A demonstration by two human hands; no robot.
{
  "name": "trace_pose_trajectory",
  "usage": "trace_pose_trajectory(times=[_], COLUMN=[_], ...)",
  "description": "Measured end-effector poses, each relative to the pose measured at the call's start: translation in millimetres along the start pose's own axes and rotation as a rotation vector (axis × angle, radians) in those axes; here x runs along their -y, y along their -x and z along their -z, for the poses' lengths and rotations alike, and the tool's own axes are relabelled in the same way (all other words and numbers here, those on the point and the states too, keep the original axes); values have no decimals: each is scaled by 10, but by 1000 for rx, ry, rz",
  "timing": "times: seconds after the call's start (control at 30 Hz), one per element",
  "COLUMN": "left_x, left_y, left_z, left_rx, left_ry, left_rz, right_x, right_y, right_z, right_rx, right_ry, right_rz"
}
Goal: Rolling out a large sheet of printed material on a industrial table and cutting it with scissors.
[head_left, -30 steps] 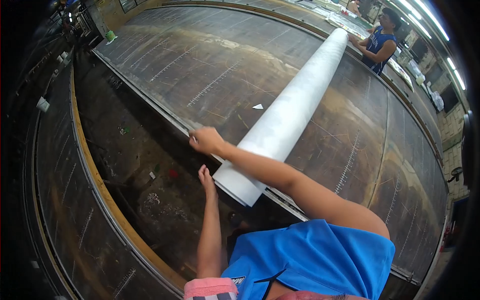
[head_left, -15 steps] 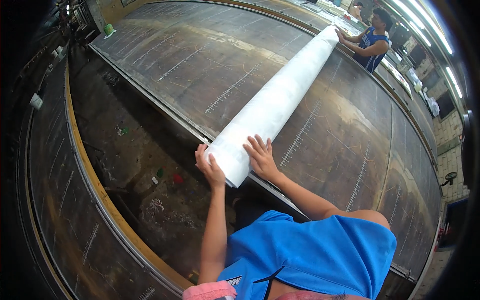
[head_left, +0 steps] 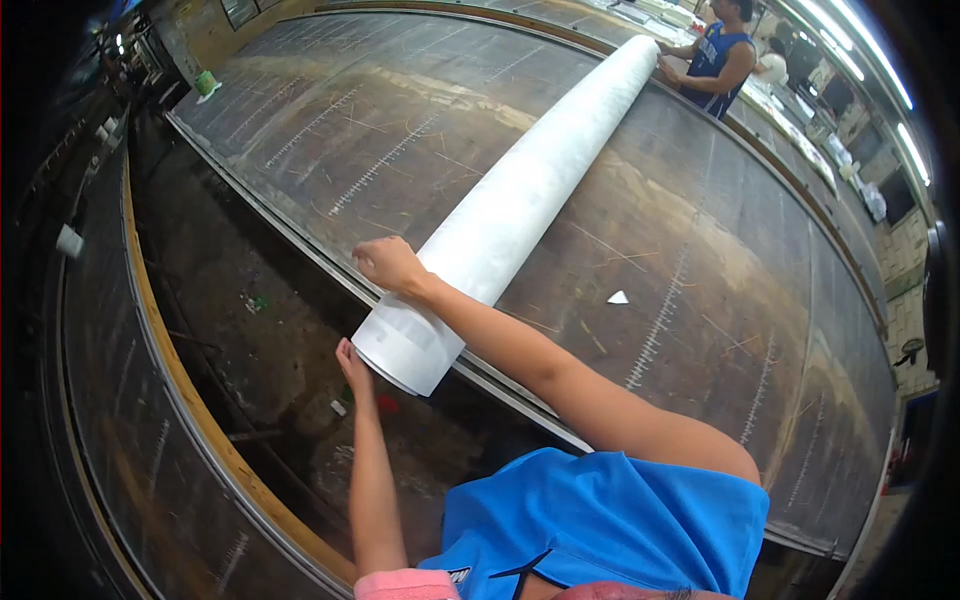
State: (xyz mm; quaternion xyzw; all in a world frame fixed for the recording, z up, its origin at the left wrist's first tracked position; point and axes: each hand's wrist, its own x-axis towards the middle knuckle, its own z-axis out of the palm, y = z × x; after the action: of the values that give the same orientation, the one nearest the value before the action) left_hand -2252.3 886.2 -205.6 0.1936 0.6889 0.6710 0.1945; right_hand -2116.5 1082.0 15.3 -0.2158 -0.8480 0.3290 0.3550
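A long white roll of sheet material (head_left: 530,190) lies slantwise across the dark table (head_left: 690,260), its near end jutting past the table's front edge. My left hand (head_left: 354,366) is at the left rim of that near end, its fingers closed against the edge; part of them is hidden. Across the top of the roll reaches my right arm. Just beyond the roll's left side, my right hand (head_left: 388,264) has its fingers curled, and what they hold, if anything, is hidden. At the far end, a co-worker in a blue sleeveless top (head_left: 718,62) has hands by the roll.
Scale-like tick marks run over the tabletop. A small white scrap (head_left: 618,297) lies right of the roll. Another long table (head_left: 110,400) with a yellowish edge stands to the left, across a littered floor gap. A green container (head_left: 206,83) sits at the far left corner.
The roll has shifted left and turned slightly. My right hand crossed over it from its right side to its left. My left hand moved down and left along the end. A white scrap now shows.
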Motion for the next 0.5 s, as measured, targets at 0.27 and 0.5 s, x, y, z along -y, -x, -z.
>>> trace_pose_trajectory(times=[0.27, 0.5], left_x=[-1521, -1827], left_y=[721, -716], left_z=[-168, -583], left_rx=[59, 173], left_ry=[-453, -1154], left_rz=[-581, -683], right_x=[-292, -599], right_y=[636, -77], right_z=[-178, -640], right_rx=[-94, 77], right_ry=[163, 262], right_rz=[1, -79])
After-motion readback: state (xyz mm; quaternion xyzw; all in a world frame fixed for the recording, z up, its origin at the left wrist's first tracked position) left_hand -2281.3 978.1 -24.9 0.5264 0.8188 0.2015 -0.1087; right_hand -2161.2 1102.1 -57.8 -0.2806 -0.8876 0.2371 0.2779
